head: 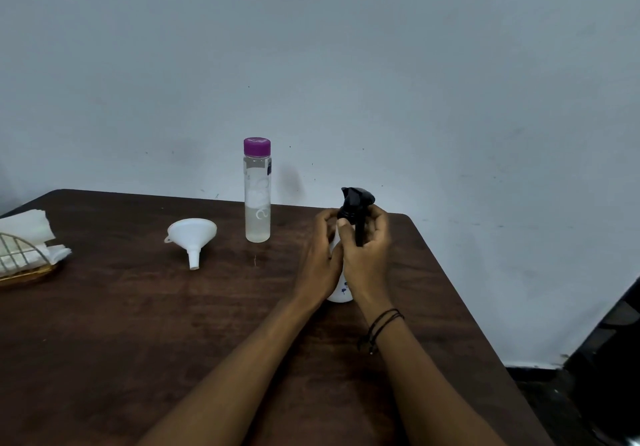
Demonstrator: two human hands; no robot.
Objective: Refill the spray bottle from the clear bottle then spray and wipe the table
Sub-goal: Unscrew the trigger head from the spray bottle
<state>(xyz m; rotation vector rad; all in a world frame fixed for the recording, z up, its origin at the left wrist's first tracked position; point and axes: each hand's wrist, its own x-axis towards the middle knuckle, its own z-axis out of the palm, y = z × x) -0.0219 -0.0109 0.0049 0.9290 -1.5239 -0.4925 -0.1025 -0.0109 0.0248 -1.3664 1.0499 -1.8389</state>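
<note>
Filling the lower view, the table (173, 324) carries everything. At its far left edge a basket (24, 265) holds white napkins (27, 227). Near the back stands the clear bottle (257, 200), upright, purple cap (256, 146) on, mostly full. Left of it the funnel (191, 234) lies tipped on its rim, spout toward the camera.

The spray bottle (341, 291) stands right of centre, well apart from the clear bottle. The left hand (320, 258) wraps its white body; the right hand (367, 251) grasps the black sprayer head (356, 203) at the collar, likely unscrewing it.

Risks: if the left grip slackens, the body could turn with the head or tip. Lifting the head fast may drip leftover liquid from its tube, which is hidden. Pouring without the funnel would probably spill.
</note>
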